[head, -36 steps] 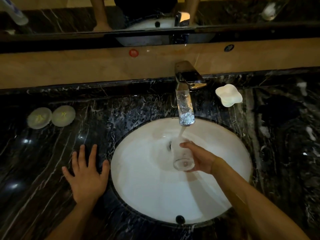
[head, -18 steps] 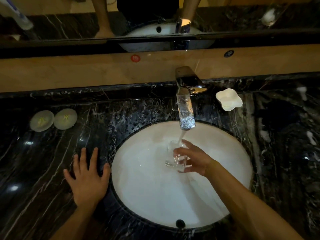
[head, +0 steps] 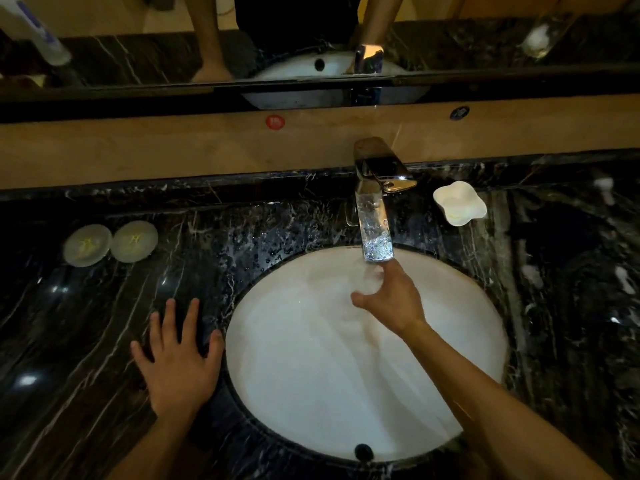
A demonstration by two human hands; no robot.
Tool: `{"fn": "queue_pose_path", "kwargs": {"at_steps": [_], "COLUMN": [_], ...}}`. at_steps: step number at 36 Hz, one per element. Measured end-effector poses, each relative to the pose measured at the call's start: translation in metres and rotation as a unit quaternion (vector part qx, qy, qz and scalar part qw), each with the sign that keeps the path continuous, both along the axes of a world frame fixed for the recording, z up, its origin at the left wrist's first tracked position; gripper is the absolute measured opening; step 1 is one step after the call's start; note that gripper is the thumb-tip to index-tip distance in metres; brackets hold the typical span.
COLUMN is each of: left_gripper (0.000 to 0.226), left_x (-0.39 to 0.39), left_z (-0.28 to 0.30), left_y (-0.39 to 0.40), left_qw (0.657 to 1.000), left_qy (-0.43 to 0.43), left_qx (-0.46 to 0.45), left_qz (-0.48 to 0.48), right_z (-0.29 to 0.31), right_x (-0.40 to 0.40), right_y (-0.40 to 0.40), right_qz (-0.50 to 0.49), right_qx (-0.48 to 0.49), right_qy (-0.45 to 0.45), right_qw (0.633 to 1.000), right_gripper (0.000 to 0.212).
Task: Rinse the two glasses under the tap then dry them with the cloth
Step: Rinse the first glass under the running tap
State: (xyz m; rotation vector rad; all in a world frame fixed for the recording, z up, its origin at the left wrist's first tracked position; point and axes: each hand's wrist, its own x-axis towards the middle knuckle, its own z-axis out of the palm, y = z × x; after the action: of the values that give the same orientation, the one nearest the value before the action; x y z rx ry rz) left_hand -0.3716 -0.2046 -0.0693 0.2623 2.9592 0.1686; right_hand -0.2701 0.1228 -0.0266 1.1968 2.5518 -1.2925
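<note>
My right hand (head: 394,299) is shut on a clear glass (head: 367,280), gripping it between thumb and fingers directly under the chrome tap's spout (head: 375,237). The glass is blurred and faint, and its tilt is hard to tell. All this is above the white oval sink (head: 311,393). My left hand (head: 180,355) lies flat and open on the black marble counter (head: 86,323), just left of the sink's rim. A second glass and a cloth are not in view.
A white flower-shaped dish (head: 459,202) sits right of the tap. Two round pale discs (head: 110,242) lie at the counter's far left. A beige ledge and a mirror run behind the tap. The counter near the tap is wet with droplets.
My right hand has lifted the glass from lower in the basin up and back, close under the spout. My left hand has stayed flat on the counter.
</note>
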Motion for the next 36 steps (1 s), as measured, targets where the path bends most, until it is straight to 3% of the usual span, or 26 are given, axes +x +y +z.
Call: {"fn": "queue_pose_path", "kwargs": {"at_steps": [3, 6, 11, 15, 23, 31, 36], "left_gripper": [0.074, 0.075, 0.075, 0.075, 0.076, 0.075, 0.075], "left_x": [0.000, 0.000, -0.001, 0.000, 0.000, 0.001, 0.000], "left_z": [0.000, -0.001, -0.002, -0.001, 0.001, 0.000, -0.001], "left_y": [0.000, 0.000, -0.001, 0.001, 0.002, 0.001, 0.001], "left_qw": [1.000, 1.000, 1.000, 1.000, 1.000, 1.000, 1.000], "left_qy": [-0.006, -0.010, -0.010, -0.010, -0.001, 0.000, -0.002], "left_qx": [0.001, -0.001, 0.003, 0.006, 0.005, 0.005, 0.007], "left_qz": [-0.001, -0.001, 0.000, -0.002, 0.000, 0.000, 0.000], "right_z": [0.006, 0.008, 0.014, 0.008, -0.002, -0.003, 0.004], "right_x": [0.004, 0.012, 0.020, 0.016, -0.001, -0.001, 0.008], "right_y": [0.014, 0.028, 0.035, 0.028, 0.002, -0.001, 0.014], "right_qz": [0.019, 0.026, 0.044, 0.054, 0.035, 0.006, 0.006], "right_qx": [-0.008, -0.096, -0.266, -0.299, -0.157, 0.018, 0.024], "right_qy": [-0.055, -0.070, -0.036, 0.023, 0.102, 0.088, 0.087], "right_qw": [0.998, 0.993, 0.962, 0.953, 0.982, 0.996, 0.996], "right_gripper": [0.071, 0.066, 0.069, 0.078, 0.069, 0.076, 0.082]}}
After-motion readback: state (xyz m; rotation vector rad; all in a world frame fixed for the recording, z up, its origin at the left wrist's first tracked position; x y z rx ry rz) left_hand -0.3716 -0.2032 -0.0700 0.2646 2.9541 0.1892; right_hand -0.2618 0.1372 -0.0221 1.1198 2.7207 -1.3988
